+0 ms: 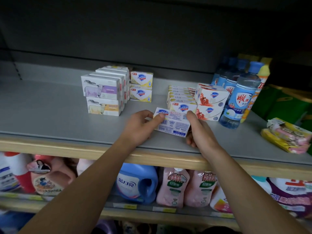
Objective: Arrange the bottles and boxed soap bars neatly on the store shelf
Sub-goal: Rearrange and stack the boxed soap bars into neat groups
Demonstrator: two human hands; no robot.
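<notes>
A white and blue boxed soap bar [172, 123] is held just above the grey shelf [50, 115], near its front edge. My left hand [140, 127] grips its left end and my right hand [200, 130] grips its right end. Behind it stand a row of yellow soap boxes [181, 98] and stacked red-and-white soap boxes [211, 102]. Further left are stacked sheep-print soap boxes [103, 95] and two yellow soap boxes [141, 86]. Blue-capped clear bottles [239, 95] stand in a row at the right.
A yellow and pink soap pack [287, 135] lies at the shelf's right end, with green packs [283, 103] behind it. An orange bottle [258, 92] stands beside the blue ones. The shelf below holds a blue detergent jug [136, 183] and pink refill pouches [185, 188].
</notes>
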